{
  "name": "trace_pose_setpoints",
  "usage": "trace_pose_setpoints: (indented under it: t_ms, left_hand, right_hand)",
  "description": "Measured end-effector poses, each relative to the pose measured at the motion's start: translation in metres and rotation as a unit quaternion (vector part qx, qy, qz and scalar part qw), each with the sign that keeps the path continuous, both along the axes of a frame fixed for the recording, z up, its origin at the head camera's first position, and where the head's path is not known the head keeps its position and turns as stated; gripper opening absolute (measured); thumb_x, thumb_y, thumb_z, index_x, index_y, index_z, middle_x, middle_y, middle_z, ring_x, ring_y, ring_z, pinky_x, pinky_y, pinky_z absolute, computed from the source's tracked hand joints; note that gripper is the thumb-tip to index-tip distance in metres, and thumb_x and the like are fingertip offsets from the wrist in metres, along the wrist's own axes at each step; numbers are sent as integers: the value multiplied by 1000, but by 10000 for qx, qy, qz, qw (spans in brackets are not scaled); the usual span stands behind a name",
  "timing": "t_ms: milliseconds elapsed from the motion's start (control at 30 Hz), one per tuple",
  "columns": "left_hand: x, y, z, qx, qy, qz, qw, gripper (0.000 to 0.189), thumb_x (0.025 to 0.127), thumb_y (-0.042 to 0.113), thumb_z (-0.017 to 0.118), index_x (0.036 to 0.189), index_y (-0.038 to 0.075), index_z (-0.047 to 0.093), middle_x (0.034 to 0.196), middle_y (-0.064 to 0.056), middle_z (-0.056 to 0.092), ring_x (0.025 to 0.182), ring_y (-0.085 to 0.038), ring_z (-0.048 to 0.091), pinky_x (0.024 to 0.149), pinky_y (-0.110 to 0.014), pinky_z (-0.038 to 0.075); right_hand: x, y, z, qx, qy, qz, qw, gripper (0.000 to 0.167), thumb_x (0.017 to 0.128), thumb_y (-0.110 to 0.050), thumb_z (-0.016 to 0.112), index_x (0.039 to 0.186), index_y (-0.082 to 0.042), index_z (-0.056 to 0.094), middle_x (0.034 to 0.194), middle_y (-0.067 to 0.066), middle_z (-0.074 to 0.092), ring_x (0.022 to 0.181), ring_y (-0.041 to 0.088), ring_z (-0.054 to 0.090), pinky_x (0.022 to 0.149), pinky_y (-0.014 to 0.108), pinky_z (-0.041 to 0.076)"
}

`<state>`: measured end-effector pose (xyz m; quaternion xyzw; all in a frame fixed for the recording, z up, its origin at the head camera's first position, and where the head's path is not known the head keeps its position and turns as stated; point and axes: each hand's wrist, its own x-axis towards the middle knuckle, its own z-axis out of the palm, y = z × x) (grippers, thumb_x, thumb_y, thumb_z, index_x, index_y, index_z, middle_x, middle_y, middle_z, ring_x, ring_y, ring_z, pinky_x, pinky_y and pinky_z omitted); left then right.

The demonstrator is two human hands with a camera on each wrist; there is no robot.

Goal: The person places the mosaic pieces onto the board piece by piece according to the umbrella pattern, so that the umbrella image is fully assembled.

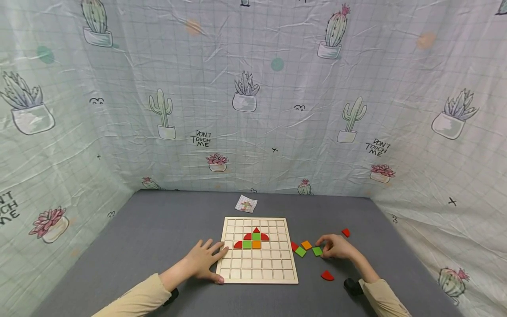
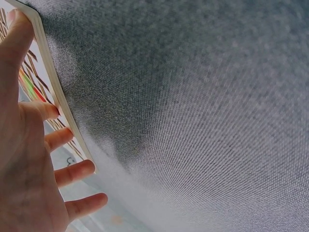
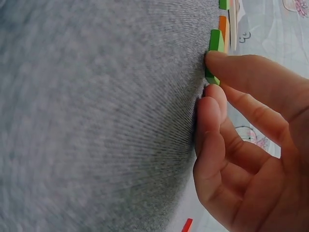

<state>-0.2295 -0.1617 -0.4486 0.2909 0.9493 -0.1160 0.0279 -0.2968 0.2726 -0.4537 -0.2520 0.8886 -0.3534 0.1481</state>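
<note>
A wooden grid board [image 1: 273, 267] lies on the grey table, with red, green and orange tiles set in its upper middle cells. My left hand [image 1: 201, 260] rests at the board's left edge, its fingers spread and the thumb [image 2: 21, 31] on the near corner. To the right of the board, my right hand [image 1: 337, 247] pinches a green square tile [image 1: 317, 251] between thumb and forefinger, low over the cloth. The other fingers of this hand are curled, as the right wrist view shows.
Beside the board's right edge lie an orange square [image 1: 306, 245], another green square [image 1: 300, 252] and a red tile [image 1: 294, 246]. One red quarter-round tile [image 1: 327, 275] is nearer me, another [image 1: 346, 232] farther back. A small pattern card [image 1: 246, 204] lies behind the board.
</note>
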Motion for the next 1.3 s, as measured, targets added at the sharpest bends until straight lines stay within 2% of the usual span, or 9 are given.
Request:
trace_pose_setpoints:
  t_ms: [333, 567, 933, 1300]
  left_hand:
    - [3, 0, 3, 68, 103, -45, 9999, 89, 67, 74, 49, 136, 19, 38, 136, -5, 41, 119, -29, 41, 93, -51, 34]
    - [2, 0, 4, 81, 104, -59, 9999, 89, 67, 74, 48, 136, 19, 38, 136, -5, 41, 120, -29, 40, 93, -51, 33]
    - [3, 0, 5, 51, 122, -58, 9999, 89, 67, 74, 48, 136, 19, 38, 136, -4, 41, 119, -28, 41, 93, -50, 34]
    - [3, 0, 4, 126, 43, -51, 9999, 90, 67, 74, 49, 136, 19, 38, 136, -5, 41, 120, -30, 40, 94, -51, 33]
  right_hand:
    - [0, 0, -5, 143, 222, -150, 9995, 24, 73, -6, 68, 94, 1, 59, 67, 7, 61, 52, 4, 47, 48, 22, 39]
    - [0, 4, -2, 81, 96, -87, 9999, 26, 74, -4, 67, 96, 4, 57, 69, 10, 61, 53, 5, 48, 48, 22, 39]
    - [1, 5, 1, 34, 123, -72, 9999, 23, 75, -4, 67, 93, 4, 58, 69, 10, 61, 53, 5, 49, 47, 23, 40]
    - [-1, 3, 3, -118, -53, -228, 9997, 23, 76, 0, 63, 97, 5, 56, 71, 10, 62, 50, 6, 45, 47, 24, 41]
